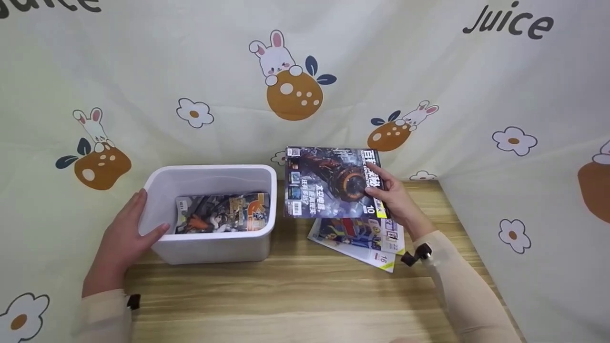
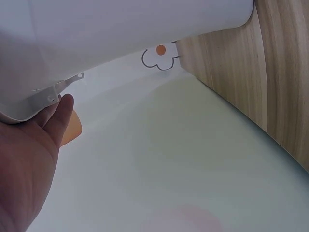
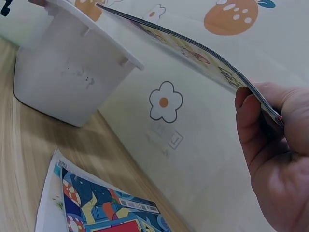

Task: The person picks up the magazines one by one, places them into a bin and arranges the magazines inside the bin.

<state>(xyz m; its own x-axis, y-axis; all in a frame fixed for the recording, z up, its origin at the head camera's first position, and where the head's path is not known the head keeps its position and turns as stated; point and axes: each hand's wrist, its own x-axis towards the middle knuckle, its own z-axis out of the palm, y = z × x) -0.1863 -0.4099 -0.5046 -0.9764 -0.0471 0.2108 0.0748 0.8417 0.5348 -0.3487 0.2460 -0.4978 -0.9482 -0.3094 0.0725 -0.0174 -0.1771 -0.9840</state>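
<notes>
My right hand [image 1: 400, 202] pinches the edge of a dark magazine [image 1: 329, 183], thumb on the cover and fingers at its edge. It holds the magazine above the table, to the right of a white plastic bin [image 1: 214, 250]. In the right wrist view the magazine [image 3: 193, 48] appears nearly edge-on, gripped at one end. My left hand [image 1: 121, 238] holds the bin's left rim, with the thumb at the front corner; in the left wrist view its fingers [image 2: 60, 118] reach under the lip. Inside the bin lies another magazine [image 1: 224, 214] with a colourful cover.
Under the held magazine, a colourful magazine [image 1: 352, 233] lies overlapping a pale one [image 1: 376, 261] on the wooden table [image 1: 286, 295]. A printed cloth [image 1: 214, 62] with oranges, rabbits and flowers hangs behind the table and on both sides.
</notes>
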